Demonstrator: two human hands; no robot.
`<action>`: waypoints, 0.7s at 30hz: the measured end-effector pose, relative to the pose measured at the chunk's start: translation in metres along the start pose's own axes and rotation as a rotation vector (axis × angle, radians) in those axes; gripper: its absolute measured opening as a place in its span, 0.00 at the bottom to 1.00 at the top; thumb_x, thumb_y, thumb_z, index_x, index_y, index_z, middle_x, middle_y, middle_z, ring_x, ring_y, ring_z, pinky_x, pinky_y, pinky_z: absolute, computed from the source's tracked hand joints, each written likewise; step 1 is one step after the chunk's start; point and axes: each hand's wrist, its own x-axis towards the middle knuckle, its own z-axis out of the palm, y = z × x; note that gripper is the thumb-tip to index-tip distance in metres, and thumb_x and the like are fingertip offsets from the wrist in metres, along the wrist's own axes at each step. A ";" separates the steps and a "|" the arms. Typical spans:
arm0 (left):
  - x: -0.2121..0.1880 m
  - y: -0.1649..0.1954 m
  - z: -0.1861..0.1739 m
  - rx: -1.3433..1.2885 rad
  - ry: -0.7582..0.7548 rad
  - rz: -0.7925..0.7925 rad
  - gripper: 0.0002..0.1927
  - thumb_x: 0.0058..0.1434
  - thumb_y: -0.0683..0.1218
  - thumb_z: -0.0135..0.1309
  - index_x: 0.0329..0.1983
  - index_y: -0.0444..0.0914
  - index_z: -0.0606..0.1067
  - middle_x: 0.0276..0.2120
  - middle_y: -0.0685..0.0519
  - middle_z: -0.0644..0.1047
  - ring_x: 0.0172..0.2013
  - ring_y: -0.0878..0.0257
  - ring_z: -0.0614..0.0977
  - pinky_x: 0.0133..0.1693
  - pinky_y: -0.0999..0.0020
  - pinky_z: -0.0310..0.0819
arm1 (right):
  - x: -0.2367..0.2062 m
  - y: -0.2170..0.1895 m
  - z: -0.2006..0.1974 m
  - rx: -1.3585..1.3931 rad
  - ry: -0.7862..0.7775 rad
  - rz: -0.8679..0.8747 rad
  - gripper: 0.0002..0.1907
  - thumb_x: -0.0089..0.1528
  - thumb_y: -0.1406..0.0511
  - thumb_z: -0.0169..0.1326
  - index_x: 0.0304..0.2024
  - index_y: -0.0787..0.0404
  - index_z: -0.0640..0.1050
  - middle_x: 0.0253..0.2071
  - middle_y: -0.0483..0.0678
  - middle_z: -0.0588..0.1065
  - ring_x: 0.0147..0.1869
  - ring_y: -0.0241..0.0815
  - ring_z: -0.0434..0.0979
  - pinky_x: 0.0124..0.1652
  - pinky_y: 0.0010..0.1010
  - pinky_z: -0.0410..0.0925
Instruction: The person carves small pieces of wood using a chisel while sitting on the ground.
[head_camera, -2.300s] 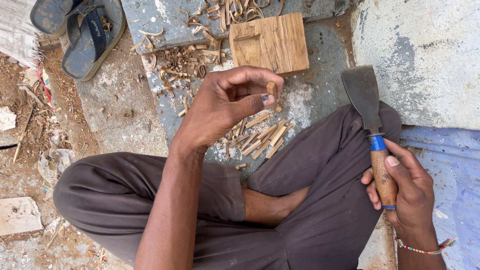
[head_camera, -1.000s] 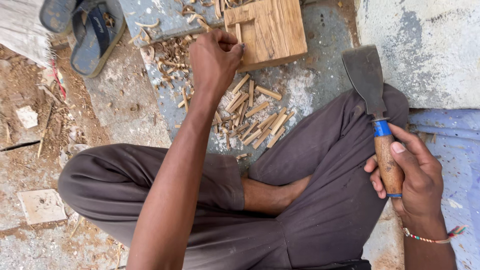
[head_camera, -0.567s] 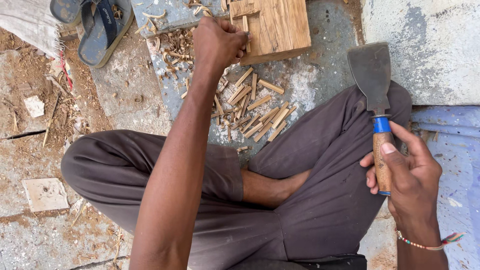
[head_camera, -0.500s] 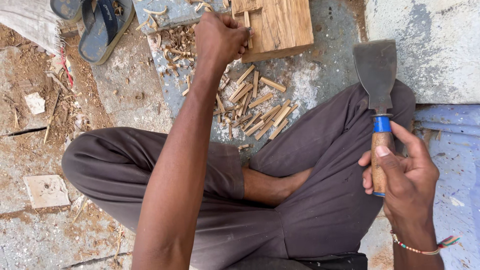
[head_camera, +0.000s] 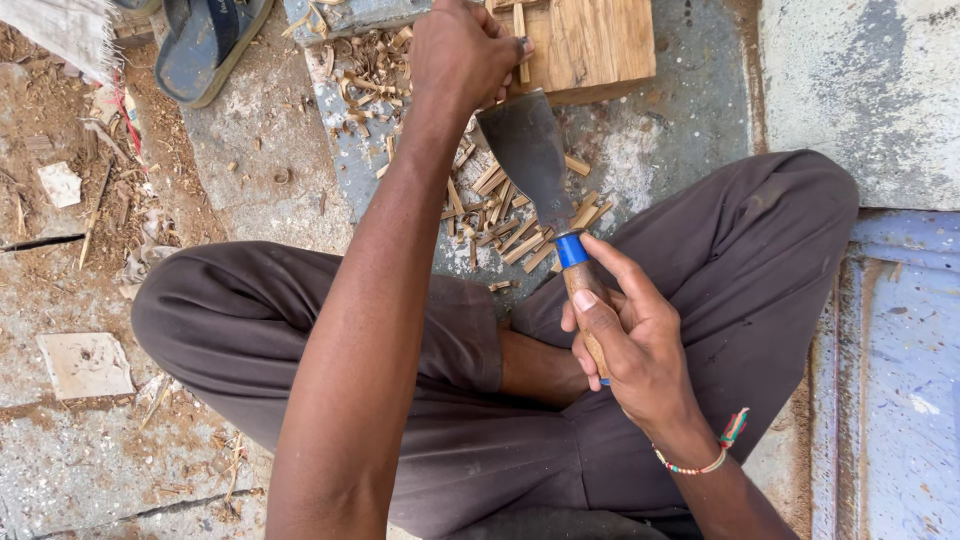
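The person sits cross-legged on rough grey concrete ground, in dark brown trousers. The left hand reaches forward with its fingers closed around a thin upright sliver of pale wood, which stands on the thick rectangular block of light-brown wood at the top edge of the view. The right hand is wrapped firmly around the wooden handle of a broad flat dark-metal chopping blade with a blue band at the collar; the thumb lies along the handle just below the band. The blade is angled up and to the left, its wide end lying close beside the left hand and the near edge of the block; whether it touches either cannot be told. A beaded bracelet of mixed colours circles the right wrist. Beneath the blade, a scatter of short split wooden sticks lies on the concrete between the knees and the block, with curled shavings to the left of the block. A dark blue sandal lies at the upper left, and a flat pale stone tile sits on the ground beside the left knee.
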 end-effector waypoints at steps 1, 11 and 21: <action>0.001 0.000 0.001 -0.017 -0.010 -0.016 0.13 0.53 0.53 0.70 0.22 0.42 0.82 0.14 0.57 0.81 0.13 0.74 0.80 0.22 0.75 0.79 | 0.001 -0.001 0.001 -0.001 0.003 0.007 0.31 0.67 0.62 0.50 0.72 0.62 0.63 0.31 0.50 0.74 0.19 0.29 0.67 0.15 0.22 0.63; 0.004 0.001 0.002 0.062 -0.043 -0.030 0.14 0.52 0.56 0.70 0.21 0.43 0.83 0.16 0.58 0.81 0.16 0.72 0.81 0.24 0.73 0.78 | 0.009 -0.003 0.001 0.047 0.001 0.032 0.31 0.67 0.59 0.49 0.71 0.60 0.64 0.30 0.50 0.74 0.19 0.30 0.67 0.15 0.22 0.61; 0.000 0.002 0.001 0.023 -0.058 -0.032 0.15 0.54 0.56 0.69 0.20 0.43 0.82 0.15 0.59 0.80 0.15 0.75 0.81 0.23 0.74 0.78 | 0.008 -0.003 -0.004 0.048 -0.017 0.033 0.31 0.67 0.60 0.49 0.72 0.60 0.64 0.30 0.50 0.74 0.19 0.29 0.67 0.15 0.21 0.61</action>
